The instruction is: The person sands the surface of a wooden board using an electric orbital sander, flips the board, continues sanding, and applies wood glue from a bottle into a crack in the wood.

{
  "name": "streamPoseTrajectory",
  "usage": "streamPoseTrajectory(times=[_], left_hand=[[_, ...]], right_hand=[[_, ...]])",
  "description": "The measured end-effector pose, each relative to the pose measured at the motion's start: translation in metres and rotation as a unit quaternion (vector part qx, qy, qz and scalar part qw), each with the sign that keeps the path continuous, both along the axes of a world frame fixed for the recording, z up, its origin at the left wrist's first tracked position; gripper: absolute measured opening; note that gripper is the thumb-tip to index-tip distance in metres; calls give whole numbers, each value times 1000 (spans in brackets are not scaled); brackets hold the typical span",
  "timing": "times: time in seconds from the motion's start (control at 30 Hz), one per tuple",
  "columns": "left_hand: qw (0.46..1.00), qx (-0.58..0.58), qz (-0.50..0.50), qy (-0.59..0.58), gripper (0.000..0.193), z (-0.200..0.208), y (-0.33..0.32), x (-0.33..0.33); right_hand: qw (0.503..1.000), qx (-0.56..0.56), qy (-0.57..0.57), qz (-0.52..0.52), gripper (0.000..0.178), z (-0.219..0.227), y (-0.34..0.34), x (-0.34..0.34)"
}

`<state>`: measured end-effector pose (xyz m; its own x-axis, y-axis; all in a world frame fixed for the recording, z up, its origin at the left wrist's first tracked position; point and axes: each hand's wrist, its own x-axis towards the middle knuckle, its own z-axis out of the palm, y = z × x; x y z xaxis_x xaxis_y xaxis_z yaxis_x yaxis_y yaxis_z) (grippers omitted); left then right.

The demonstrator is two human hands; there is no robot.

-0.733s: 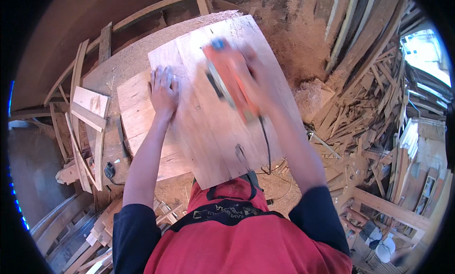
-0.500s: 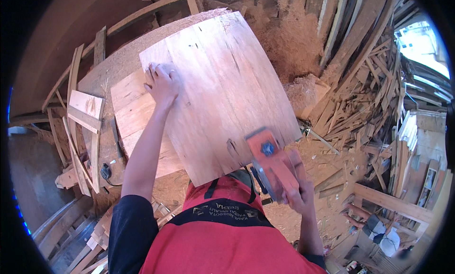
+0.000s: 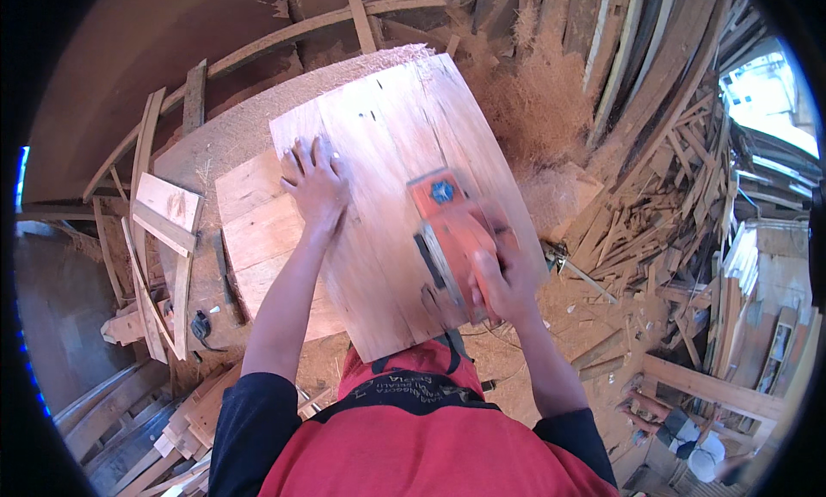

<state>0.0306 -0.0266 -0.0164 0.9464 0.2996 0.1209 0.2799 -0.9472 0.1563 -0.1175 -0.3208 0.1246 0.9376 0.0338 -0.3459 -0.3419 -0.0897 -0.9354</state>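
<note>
A wide wooden panel (image 3: 391, 135) made of joined boards lies before me, its near edge close to my waist. My left hand (image 3: 320, 187) rests flat on its left part, fingers spread. My right hand (image 3: 509, 282) grips the handle of an orange electric planer (image 3: 452, 230) with a blue front knob. The planer sits on the right half of the panel, pointing away from me; its underside is hidden. A second boarded panel (image 3: 249, 204) lies partly under the first, to its left.
Reddish shavings (image 3: 546, 101) heap up beyond the panel. Scrap wood (image 3: 637, 196) is piled at the right. A narrow dark-handled tool (image 3: 228, 282) and a black object (image 3: 200, 327) lie at the left, near slatted wood pieces (image 3: 168, 209). Another person (image 3: 688, 437) is at the lower right.
My right hand has pushed the planer from the panel's near right edge forward and left onto its surface. My left hand stays on the panel; the whole view has shifted slightly.
</note>
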Motion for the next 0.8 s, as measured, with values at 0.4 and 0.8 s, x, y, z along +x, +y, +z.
streamPoseTrajectory(times=[0.4, 0.8], left_hand=[[1000, -16, -10, 20, 56, 7, 5, -5], [1000, 3, -8, -4, 57, -5, 9, -3]], right_hand=[[960, -119, -249, 38, 46, -38, 106, 253], [972, -110, -199, 61, 58, -19, 36, 170]])
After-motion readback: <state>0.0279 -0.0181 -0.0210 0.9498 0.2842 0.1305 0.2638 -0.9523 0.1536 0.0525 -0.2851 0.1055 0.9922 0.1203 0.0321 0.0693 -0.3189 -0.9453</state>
